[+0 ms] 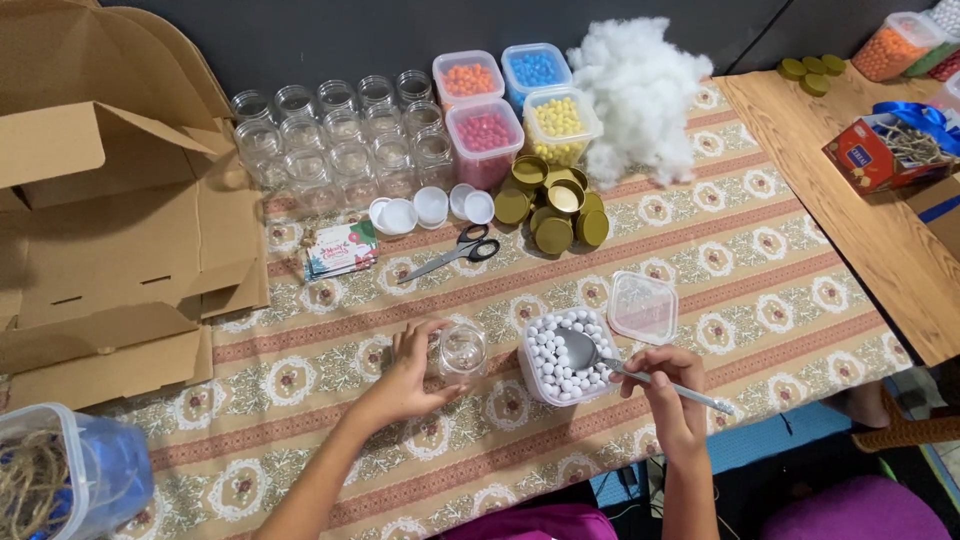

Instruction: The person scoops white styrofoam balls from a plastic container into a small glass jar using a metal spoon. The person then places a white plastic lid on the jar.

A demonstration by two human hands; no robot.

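My left hand point(408, 375) grips a small clear glass jar point(462, 350) that stands on the patterned tablecloth point(300, 420). Just right of it sits a square plastic tub of white beads point(560, 375). My right hand point(668, 385) holds a metal spoon point(600, 358) by its handle, with the bowl of the spoon resting on the white beads. The tub's clear lid point(642, 306) lies behind and to the right of the tub.
At the back stand several empty glass jars point(340, 135), tubs of orange, blue, pink and yellow beads point(505, 105), white stuffing point(640, 95), gold lids point(555, 205), white caps point(430, 207), scissors point(455, 250) and cards point(342, 250). Cardboard boxes point(110, 200) fill the left; a wooden table point(850, 200) stands right.
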